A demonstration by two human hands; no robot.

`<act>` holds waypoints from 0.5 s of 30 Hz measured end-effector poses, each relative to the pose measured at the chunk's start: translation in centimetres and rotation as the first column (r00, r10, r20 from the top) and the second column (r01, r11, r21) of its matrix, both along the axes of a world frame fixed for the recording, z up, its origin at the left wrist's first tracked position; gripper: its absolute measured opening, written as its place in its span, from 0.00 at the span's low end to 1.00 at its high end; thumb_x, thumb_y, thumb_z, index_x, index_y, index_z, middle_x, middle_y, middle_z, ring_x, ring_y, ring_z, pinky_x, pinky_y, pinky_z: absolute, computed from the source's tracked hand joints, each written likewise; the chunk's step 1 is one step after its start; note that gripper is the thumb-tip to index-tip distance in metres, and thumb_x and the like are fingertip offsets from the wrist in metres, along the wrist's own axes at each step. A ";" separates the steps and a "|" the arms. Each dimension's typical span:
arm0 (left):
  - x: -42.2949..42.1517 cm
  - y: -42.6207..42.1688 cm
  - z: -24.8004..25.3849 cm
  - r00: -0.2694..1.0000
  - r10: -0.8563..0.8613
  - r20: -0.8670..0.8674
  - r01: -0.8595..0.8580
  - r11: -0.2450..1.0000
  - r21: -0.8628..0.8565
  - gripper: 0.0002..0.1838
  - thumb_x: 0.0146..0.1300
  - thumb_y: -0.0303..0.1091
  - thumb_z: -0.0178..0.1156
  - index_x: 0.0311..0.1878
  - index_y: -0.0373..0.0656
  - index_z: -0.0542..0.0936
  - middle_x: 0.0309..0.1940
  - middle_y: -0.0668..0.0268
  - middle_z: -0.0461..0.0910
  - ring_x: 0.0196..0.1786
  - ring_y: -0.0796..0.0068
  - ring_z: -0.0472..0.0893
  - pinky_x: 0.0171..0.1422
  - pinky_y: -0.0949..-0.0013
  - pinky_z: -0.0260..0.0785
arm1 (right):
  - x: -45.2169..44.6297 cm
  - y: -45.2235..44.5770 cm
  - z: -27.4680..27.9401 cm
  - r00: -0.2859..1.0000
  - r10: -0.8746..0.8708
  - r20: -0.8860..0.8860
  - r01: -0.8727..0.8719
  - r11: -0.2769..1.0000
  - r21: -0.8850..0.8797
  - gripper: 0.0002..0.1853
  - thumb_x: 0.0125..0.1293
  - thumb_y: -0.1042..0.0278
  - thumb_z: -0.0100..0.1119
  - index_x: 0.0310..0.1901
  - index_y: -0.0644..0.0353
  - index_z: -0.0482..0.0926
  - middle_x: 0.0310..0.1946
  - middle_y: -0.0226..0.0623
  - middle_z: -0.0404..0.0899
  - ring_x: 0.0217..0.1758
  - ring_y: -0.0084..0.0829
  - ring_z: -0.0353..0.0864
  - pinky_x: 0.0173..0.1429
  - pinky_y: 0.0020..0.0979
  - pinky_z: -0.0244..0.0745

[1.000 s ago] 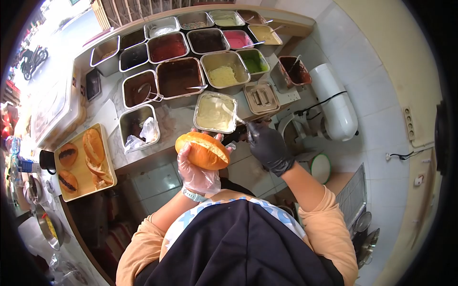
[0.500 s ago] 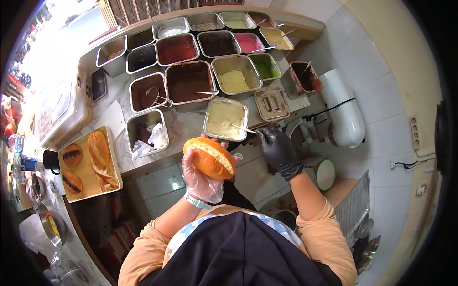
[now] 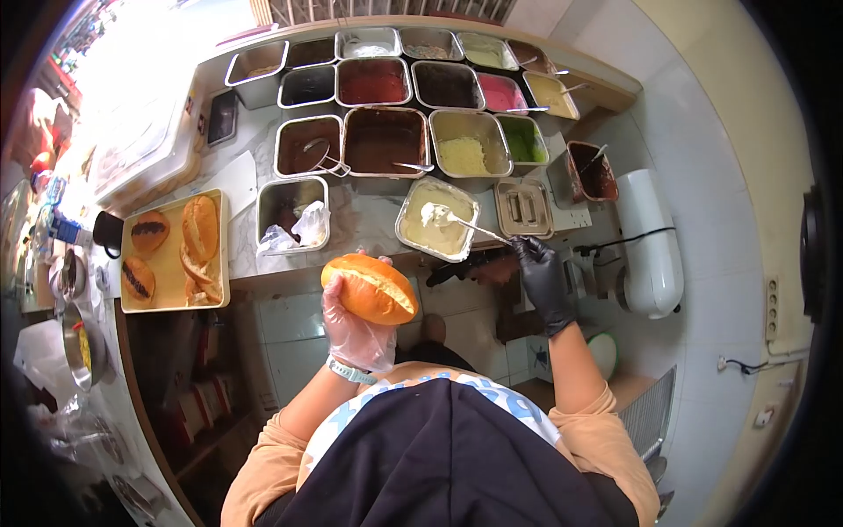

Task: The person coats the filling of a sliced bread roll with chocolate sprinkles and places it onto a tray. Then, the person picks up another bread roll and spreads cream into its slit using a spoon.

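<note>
My left hand (image 3: 353,336), in a clear plastic glove, is closed around a golden bread roll (image 3: 371,290). A pale slit runs along the roll's upper side. The black-gloved right hand (image 3: 543,279) pinches the handle end of a long spoon (image 3: 481,230). A white lump of cream (image 3: 434,213) covers the spoon's head, just above or touching the pale cream in a square metal container (image 3: 405,238) at the counter's front edge. Beside that container, to the right, is a lidded metal tin (image 3: 524,209).
Rows of metal tubs with coloured fillings, among them a brown one (image 3: 384,145) and a yellow one (image 3: 463,156), stand behind. A tray (image 3: 173,301) at left holds several breads. A tub with crumpled plastic (image 3: 309,224) stands nearer. At right is a white machine (image 3: 651,246).
The spoon's head has come up with a lump of cream on it, and the right hand has shifted right. The view has turned slightly; my left hand still holds the roll.
</note>
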State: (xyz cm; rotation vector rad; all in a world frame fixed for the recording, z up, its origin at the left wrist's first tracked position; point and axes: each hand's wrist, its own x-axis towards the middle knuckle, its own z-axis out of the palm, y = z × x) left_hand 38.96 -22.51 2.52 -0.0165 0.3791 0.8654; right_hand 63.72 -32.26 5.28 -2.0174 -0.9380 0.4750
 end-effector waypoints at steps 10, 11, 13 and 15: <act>1.2 -1.2 -0.8 0.999 -0.005 0.035 0.001 0.994 0.111 0.31 0.53 0.39 0.61 0.61 0.43 0.67 0.56 0.57 0.72 0.61 0.60 0.72 0.67 0.52 0.65 | -0.4 -0.2 0.5 0.669 0.269 0.693 -0.350 0.936 -0.025 0.07 0.61 0.72 0.59 0.40 0.60 0.80 0.27 0.42 0.77 0.31 0.44 0.80 0.36 0.40 0.75; 1.3 -1.5 -0.7 0.999 -0.021 0.033 0.016 0.992 0.122 0.32 0.52 0.37 0.62 0.62 0.44 0.66 0.57 0.57 0.71 0.62 0.60 0.71 0.68 0.52 0.64 | -0.3 -0.4 0.1 0.633 0.316 0.706 -0.352 0.931 -0.102 0.06 0.61 0.70 0.59 0.40 0.59 0.79 0.25 0.41 0.75 0.30 0.43 0.79 0.35 0.39 0.74; 1.5 -1.8 -0.5 0.998 -0.047 0.033 0.042 0.989 0.144 0.34 0.50 0.34 0.62 0.63 0.44 0.64 0.58 0.58 0.70 0.63 0.60 0.70 0.70 0.52 0.62 | 0.3 -0.7 0.0 0.658 0.268 0.704 -0.332 0.942 -0.049 0.07 0.61 0.70 0.59 0.41 0.59 0.79 0.25 0.40 0.75 0.30 0.42 0.79 0.35 0.39 0.74; 1.9 -2.0 -0.4 0.999 -0.034 0.020 0.030 0.983 0.179 0.37 0.48 0.31 0.62 0.65 0.44 0.63 0.60 0.58 0.69 0.64 0.60 0.69 0.71 0.51 0.60 | 0.9 -0.1 0.2 0.667 0.213 0.714 -0.319 0.948 0.016 0.07 0.61 0.70 0.59 0.41 0.58 0.80 0.25 0.40 0.76 0.29 0.42 0.79 0.34 0.39 0.75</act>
